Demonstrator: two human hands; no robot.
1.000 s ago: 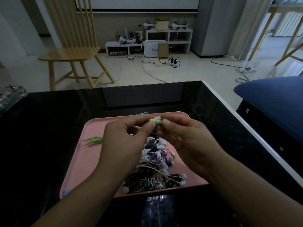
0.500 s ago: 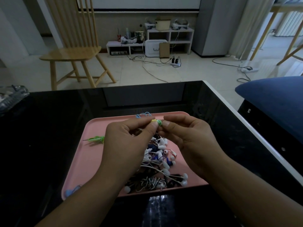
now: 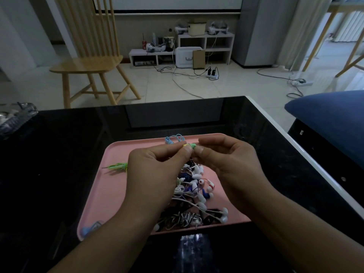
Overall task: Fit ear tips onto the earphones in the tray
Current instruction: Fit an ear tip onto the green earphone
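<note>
Pinching a small yellow-green earbud (image 3: 186, 146) in left hand (image 3: 155, 170), right hand (image 3: 226, 164) pinches green ear tip (image 3: 193, 146) against it, above pink plastic tray (image 3: 110, 192) of tangled earphones (image 3: 195, 196).

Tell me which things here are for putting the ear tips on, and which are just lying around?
For the job:
- left hand and right hand, pinching the small green and yellow piece between them
- pile of earphones
- pink tray

Just lying around:
- wooden chair
- blue cushion
- power strip on the floor
- white shelf
</note>
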